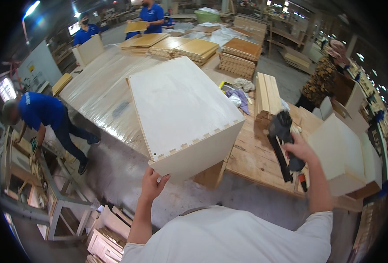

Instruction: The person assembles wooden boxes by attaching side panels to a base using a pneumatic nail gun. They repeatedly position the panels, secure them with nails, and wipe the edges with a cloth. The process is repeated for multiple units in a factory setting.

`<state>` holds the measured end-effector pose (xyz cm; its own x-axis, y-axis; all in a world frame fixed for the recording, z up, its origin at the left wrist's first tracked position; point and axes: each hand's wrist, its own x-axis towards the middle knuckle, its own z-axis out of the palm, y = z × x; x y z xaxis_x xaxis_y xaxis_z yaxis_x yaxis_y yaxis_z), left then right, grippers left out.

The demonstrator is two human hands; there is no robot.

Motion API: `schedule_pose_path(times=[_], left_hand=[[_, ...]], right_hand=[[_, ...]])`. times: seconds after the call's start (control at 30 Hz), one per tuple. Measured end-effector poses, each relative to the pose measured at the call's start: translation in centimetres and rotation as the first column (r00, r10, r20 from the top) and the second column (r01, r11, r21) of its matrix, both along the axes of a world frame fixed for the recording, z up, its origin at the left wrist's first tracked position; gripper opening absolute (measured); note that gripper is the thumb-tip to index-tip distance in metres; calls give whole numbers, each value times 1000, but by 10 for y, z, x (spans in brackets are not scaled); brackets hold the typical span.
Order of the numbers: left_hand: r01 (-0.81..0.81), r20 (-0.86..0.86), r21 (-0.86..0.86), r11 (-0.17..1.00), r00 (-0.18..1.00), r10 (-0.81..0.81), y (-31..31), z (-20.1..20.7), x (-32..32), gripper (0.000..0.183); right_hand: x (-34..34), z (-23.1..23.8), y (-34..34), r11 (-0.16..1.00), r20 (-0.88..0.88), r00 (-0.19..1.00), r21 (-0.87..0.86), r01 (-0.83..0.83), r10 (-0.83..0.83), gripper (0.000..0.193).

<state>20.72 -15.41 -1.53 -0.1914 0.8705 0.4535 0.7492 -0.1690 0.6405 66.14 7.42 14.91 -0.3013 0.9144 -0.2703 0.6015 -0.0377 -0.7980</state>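
A large white wooden box (183,103) with finger joints along its near edge rests in front of me on the worktable. My left hand (153,183) grips its near left bottom corner, fingers behind the panel and thumb in front. To the right, my right hand (300,149) is wrapped around the handle of a black nail gun (280,127). The tool is over the bare wooden tabletop, apart from the box. Whether it touches the table I cannot tell.
Wood strips (267,94), a purple cloth (241,100) and stacked panels (238,57) lie beyond the tool. More white boxes (336,149) stand at right. Plastic film covers the left table (102,83). A co-worker in blue (43,111) bends at far left; others work farther back.
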Motion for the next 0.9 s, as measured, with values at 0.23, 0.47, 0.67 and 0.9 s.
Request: schedule_pose_path(times=[0.23,0.47,0.67,0.9], left_hand=[[25,93,58,998,995,-31,7,-22,-3,32],[37,122,126,991,991,-53,9,-21,-2,32],[53,96,166,985,993,-70,11,-28,-6,32],[52,100,199,979,992,-73,13,-29,-4,31]], right_hand=[[-89,163,-58,990,-124,982,20,-143,144,40],[-126,183,-64,978,-62,980,-76,-195,191,40],[-134,182,-62,980,-49,981,-60,-191,189,36],[-134,179,-57,979,-37,982,-81,-186,184,33]])
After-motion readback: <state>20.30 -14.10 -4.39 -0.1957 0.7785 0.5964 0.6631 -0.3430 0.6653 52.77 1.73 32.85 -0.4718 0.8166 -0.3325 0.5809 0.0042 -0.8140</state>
